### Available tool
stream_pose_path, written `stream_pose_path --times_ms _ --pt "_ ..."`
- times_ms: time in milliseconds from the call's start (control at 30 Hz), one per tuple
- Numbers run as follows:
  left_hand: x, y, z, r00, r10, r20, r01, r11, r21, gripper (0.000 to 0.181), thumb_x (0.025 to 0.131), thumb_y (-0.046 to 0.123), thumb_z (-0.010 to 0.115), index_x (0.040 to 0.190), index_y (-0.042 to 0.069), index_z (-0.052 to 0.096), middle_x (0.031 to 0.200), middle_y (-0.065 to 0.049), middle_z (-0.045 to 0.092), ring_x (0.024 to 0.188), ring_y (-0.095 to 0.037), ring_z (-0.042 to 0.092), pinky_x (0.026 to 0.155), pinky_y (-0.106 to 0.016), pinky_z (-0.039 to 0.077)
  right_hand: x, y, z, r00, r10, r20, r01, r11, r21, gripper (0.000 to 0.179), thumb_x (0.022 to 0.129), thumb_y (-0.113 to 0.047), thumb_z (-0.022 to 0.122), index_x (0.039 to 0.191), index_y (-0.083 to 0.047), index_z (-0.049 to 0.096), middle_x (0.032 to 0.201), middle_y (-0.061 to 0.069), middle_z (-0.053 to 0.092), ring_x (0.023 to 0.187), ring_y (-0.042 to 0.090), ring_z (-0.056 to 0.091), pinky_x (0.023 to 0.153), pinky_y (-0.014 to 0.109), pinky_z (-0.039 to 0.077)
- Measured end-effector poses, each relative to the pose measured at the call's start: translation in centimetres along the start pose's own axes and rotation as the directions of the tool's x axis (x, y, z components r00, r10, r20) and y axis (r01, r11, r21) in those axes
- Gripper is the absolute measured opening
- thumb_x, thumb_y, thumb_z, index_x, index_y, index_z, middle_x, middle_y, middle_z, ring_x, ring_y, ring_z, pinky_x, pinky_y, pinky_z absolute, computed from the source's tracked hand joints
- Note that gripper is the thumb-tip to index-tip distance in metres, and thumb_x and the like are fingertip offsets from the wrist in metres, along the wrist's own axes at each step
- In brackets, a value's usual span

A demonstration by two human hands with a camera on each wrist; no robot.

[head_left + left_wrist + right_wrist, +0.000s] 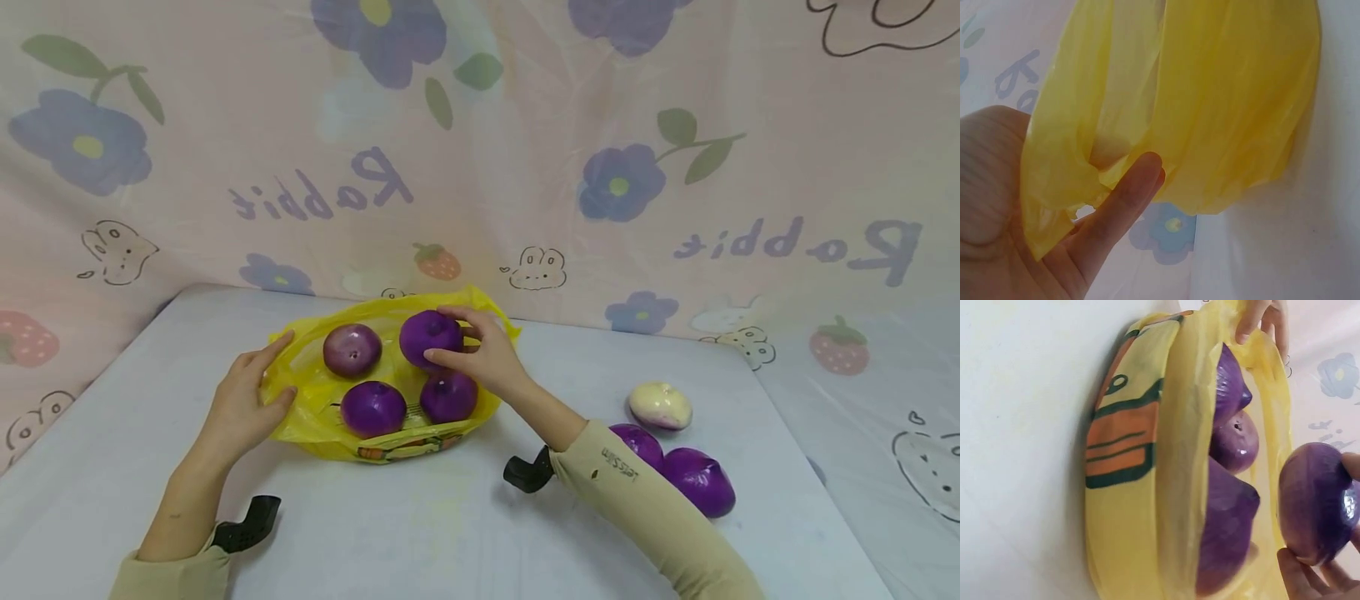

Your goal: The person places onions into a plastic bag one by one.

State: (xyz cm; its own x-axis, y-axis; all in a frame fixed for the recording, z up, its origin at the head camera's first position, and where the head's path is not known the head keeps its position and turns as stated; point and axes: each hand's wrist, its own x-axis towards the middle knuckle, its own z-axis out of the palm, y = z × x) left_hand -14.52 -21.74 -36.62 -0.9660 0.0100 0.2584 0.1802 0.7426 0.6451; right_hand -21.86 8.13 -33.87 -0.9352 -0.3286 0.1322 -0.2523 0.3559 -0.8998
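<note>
A yellow plastic bag (307,433) lies with its mouth spread wide. My left hand (243,404) holds its left rim; in the left wrist view, the bag's edge (1054,169) runs between the thumb side and the outstretched fingers (1141,181). Over the right part of the mouth, my right hand (483,350) grips a purple onion (427,337) between thumb and fingers. Three more sit in the bag: a duller reddish onion (352,350), a glossy purple onion (372,410) at the front, and another onion (450,398) just below the held one.
On the white table (390,533), to the right, lie a pale onion (660,406) and two purple ones, the nearer purple onion (701,483) partly beside my right sleeve (645,508). Behind the table hangs a printed cloth (487,167). Black wrist mounts (251,523) jut from both wrists.
</note>
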Motion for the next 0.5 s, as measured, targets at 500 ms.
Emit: stream_pose_path --times_ms 500 --pt "-0.08 -0.22 0.07 1.0 -0.005 0.003 0.005 1.0 0.003 0.07 0.082 0.0 0.061 0.147 0.005 0.034 0.127 -0.036 0.041 0.104 -0.053 0.046 0.087 -0.071 0.039 0.34 0.74 0.94 0.996 0.045 0.072 -0.038 0.996 -0.085 0.058 0.081 -0.024 0.076 0.134 -0.02 0.054 0.136 0.004 0.053 0.121 0.03 0.054 0.097 0.05 0.048"
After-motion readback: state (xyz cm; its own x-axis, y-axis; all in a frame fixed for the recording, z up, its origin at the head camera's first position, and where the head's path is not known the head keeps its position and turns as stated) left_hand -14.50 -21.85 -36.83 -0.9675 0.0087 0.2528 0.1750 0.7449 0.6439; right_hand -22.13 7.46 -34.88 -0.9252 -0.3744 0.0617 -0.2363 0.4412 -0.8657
